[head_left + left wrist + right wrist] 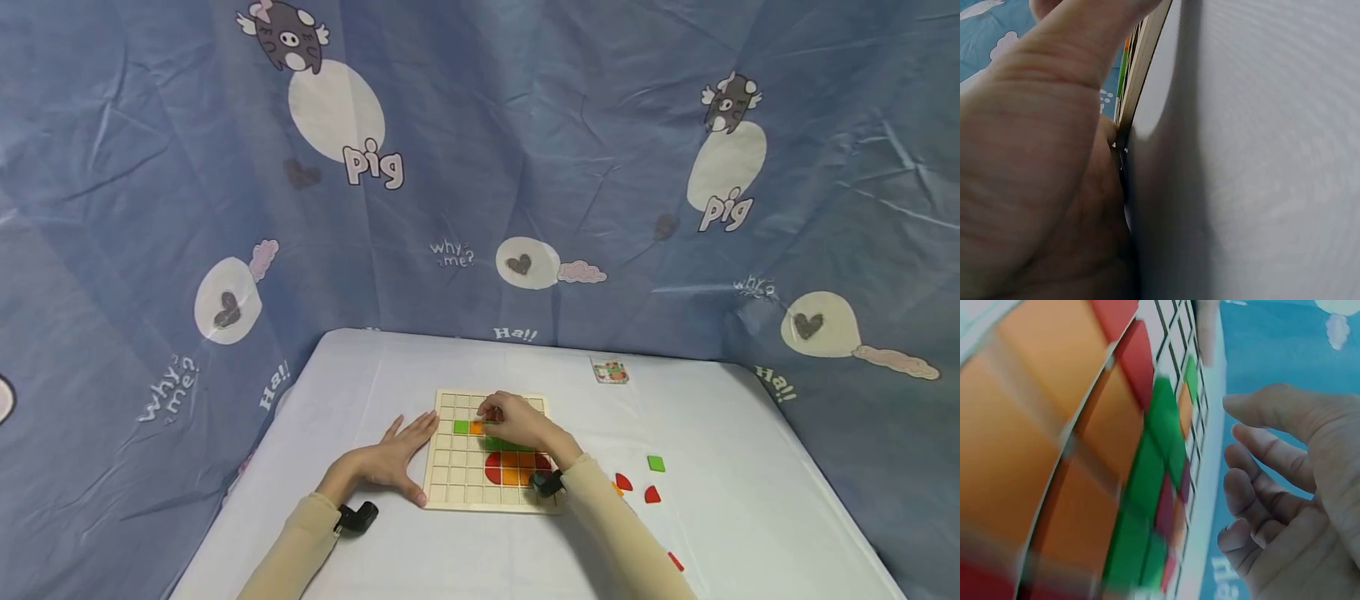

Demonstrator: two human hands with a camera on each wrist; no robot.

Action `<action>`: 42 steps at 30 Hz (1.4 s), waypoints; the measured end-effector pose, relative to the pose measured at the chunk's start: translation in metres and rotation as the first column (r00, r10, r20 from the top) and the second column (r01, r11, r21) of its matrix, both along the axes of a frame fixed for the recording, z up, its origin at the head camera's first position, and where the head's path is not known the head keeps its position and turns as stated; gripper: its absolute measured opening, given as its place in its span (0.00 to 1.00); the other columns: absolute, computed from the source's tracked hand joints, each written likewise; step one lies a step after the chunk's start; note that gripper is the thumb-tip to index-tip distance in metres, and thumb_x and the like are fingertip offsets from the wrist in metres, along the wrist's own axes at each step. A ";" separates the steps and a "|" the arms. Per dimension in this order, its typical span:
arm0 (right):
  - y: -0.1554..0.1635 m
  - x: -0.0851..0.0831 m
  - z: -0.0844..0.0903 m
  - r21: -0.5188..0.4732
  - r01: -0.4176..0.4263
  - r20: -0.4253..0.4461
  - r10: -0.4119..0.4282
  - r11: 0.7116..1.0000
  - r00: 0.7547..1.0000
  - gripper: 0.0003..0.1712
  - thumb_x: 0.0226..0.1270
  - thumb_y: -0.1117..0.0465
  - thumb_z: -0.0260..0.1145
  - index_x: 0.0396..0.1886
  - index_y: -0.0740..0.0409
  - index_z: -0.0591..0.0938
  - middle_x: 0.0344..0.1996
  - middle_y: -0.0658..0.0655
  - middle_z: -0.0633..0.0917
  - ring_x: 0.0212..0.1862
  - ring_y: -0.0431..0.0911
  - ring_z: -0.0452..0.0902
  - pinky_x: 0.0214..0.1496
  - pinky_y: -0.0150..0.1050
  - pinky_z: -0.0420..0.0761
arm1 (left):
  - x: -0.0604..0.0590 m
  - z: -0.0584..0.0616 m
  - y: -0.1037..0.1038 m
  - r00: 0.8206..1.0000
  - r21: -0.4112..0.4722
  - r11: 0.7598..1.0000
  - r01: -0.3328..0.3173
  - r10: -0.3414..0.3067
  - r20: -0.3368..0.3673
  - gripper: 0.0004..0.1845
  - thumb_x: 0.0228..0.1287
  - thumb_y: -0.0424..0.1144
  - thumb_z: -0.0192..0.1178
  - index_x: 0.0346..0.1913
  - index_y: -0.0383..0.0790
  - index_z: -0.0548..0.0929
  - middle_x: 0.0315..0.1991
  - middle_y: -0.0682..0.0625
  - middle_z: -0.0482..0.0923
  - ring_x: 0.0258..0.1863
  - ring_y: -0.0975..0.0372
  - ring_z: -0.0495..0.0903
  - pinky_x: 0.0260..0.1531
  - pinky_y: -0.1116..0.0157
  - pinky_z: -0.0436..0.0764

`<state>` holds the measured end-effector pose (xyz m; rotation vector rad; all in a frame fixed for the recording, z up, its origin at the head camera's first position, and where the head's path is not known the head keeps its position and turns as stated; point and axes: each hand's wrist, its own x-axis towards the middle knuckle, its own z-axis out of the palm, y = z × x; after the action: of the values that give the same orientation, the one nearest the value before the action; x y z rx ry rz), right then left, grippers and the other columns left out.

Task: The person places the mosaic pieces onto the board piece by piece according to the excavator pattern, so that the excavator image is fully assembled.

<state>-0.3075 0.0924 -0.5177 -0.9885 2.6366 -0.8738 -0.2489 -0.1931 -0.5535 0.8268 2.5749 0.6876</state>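
Note:
A pale wooden grid board (455, 493) lies on the white table. Against its left edge spreads my left hand (390, 462), fingertips at the upper part and thumb at the lower corner; it holds nothing. Over the board's upper middle hovers my right hand (521, 421). Seen from the right wrist, that hand (1329, 481) has loosely bent fingers with no piece between them. Beside its fingertips lie an orange tile (476, 427) and a green square tile (461, 427). Lower on the board, orange tiles (511, 477) sit between rounded red pieces (492, 468). The hand partly hides a green row (495, 443).
Right of the board lie a loose green square (656, 463), two red rounded pieces (652, 495) and a thin red strip (676, 562). An orange piece is partly covered by the right sleeve (622, 533). A small picture card (611, 372) lies near the back edge.

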 end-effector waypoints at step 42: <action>0.251 0.112 -0.032 0.057 0.517 0.028 -0.519 0.854 0.854 0.14 0.50 0.64 0.75 0.37 0.51 0.83 0.36 0.46 0.80 0.37 0.36 0.73 0.38 0.30 0.77 | -0.002 -0.005 0.001 1.000 0.023 1.000 -0.003 0.003 -0.004 0.75 0.33 0.67 0.75 0.77 0.36 0.39 0.79 0.44 0.31 0.78 0.50 0.33 0.72 0.42 0.27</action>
<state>-0.1951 0.3436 -0.5494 -0.2239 2.9148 -0.9062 -0.2513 -0.1922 -0.5583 0.8321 2.5771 0.7187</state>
